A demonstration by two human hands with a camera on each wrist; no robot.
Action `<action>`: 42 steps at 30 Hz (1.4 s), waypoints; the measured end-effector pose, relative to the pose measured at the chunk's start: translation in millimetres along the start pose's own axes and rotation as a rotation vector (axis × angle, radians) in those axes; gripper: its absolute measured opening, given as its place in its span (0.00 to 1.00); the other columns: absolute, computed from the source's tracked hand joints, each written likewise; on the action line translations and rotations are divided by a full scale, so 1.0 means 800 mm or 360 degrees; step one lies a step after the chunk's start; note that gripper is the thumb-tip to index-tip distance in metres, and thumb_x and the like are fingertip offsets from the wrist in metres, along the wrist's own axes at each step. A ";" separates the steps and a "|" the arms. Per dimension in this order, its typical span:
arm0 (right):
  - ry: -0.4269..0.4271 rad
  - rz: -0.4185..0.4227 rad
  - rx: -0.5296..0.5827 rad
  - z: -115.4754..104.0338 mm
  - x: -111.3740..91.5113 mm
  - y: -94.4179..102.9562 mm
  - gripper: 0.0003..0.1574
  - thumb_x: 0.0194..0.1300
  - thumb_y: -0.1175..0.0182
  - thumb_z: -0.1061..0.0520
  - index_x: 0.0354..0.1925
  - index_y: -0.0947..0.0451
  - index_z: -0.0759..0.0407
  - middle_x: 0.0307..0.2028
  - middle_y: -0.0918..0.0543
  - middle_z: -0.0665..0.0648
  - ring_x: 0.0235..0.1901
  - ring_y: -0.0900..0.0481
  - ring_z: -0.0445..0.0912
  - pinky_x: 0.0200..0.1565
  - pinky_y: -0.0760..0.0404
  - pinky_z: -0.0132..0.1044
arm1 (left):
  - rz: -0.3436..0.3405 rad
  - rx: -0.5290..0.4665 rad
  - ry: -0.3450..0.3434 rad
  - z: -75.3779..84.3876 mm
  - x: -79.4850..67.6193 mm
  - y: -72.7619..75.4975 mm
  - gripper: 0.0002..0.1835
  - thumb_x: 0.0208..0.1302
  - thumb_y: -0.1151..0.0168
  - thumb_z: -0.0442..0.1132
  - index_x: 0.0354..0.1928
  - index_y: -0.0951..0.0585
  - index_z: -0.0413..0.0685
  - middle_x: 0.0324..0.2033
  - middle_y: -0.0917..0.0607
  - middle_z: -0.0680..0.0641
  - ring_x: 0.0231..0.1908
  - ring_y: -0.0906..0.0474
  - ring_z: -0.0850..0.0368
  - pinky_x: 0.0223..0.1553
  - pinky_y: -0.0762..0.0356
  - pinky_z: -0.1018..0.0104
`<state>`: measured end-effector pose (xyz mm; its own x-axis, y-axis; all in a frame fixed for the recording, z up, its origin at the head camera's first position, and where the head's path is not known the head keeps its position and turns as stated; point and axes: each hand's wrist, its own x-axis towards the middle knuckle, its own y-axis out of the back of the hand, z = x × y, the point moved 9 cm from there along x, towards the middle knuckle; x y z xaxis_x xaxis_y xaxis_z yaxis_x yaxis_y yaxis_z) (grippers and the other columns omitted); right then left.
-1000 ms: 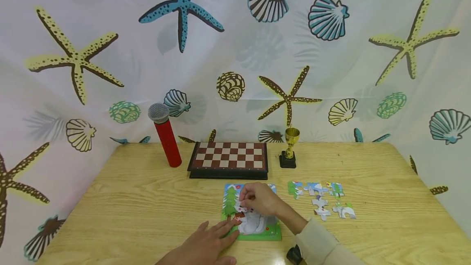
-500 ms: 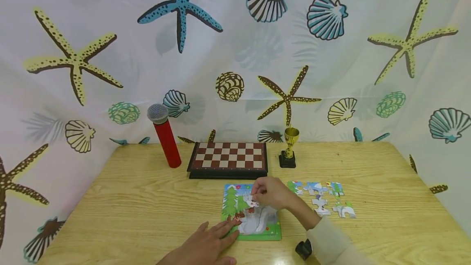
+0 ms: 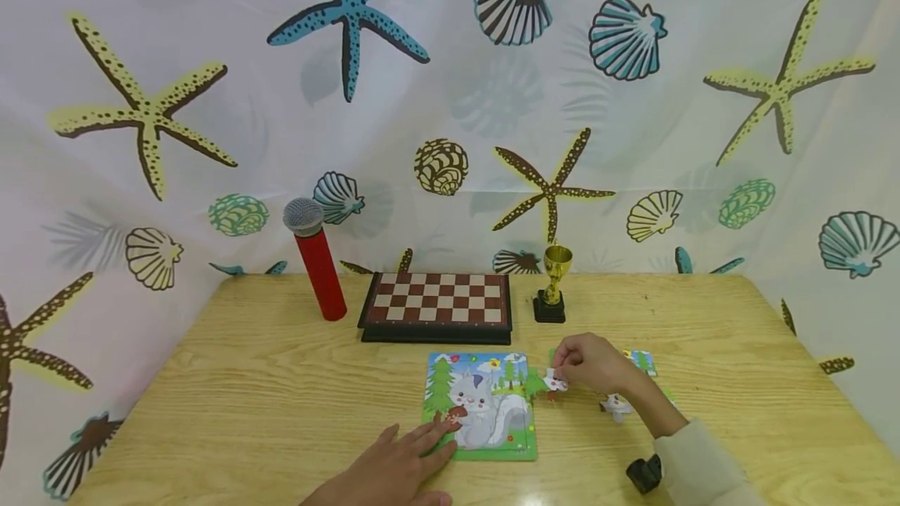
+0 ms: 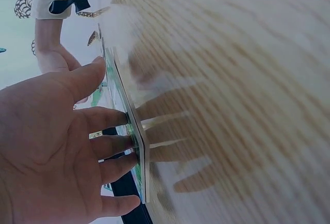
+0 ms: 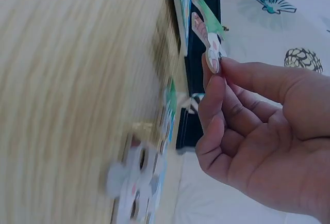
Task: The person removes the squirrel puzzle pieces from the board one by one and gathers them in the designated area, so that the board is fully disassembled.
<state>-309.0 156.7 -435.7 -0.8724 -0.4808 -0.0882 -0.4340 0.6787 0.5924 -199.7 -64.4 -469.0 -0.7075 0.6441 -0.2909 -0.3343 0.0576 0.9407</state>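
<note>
One puzzle piece (image 3: 549,382) runs crosswise, green end left.

No text, number or brand is legible. In the head view, tiny pale marks (image 3: 520,452) at the lower right of the flat, green-edged puzzle board with a grey squirrel (image 3: 481,432), and specks (image 3: 437,324) bordering the brown-and-cream chequered black box (image 3: 437,299), are unreadable.

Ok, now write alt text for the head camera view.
A person's right hand pinches a jigsaw piece near a squirrel picture board, which the left hand touches. More pieces lie to the right, partly hidden by the right hand. Behind are a red microphone, a checkered board and a gold trophy.
</note>
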 end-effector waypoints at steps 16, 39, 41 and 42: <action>-0.0101 0.0054 -0.0128 0.030 -0.022 0.017 0.03 0.61 0.39 0.63 0.31 0.22 0.64 0.23 0.19 0.56 0.20 0.28 0.41 0.23 0.28 0.32 | -0.0029 -0.0033 -0.0004 0.002 -0.001 0.000 0.36 0.65 0.55 0.67 0.68 0.32 0.53 0.70 0.36 0.49 0.69 0.39 0.50 0.59 0.34 0.37; -0.0048 0.0105 -0.0236 0.009 -0.009 0.000 0.04 0.60 0.37 0.63 0.30 0.19 0.63 0.25 0.18 0.55 0.23 0.24 0.43 0.25 0.26 0.31 | 0.0004 0.0002 -0.0014 0.012 0.001 0.006 0.37 0.65 0.59 0.69 0.67 0.31 0.53 0.71 0.38 0.47 0.70 0.41 0.47 0.59 0.34 0.39; -0.0028 0.0084 -0.0200 0.001 -0.006 -0.008 0.03 0.60 0.37 0.63 0.31 0.19 0.64 0.26 0.18 0.55 0.25 0.23 0.43 0.26 0.26 0.31 | 0.0017 0.0015 -0.0027 0.015 0.001 0.007 0.37 0.65 0.59 0.68 0.67 0.31 0.52 0.71 0.38 0.46 0.70 0.40 0.47 0.59 0.34 0.39; -0.0025 0.0071 -0.0177 -0.002 -0.004 -0.012 0.03 0.60 0.37 0.63 0.31 0.19 0.64 0.26 0.17 0.55 0.25 0.24 0.43 0.27 0.26 0.32 | 0.0015 0.0019 -0.0030 0.015 0.002 0.007 0.37 0.65 0.59 0.69 0.67 0.31 0.53 0.71 0.38 0.46 0.69 0.40 0.47 0.59 0.34 0.38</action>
<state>-301.7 151.0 -439.9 -0.8941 -0.4421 -0.0716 -0.3677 0.6332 0.6810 -194.8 -53.9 -462.0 -0.6986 0.6590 -0.2788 -0.3202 0.0605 0.9454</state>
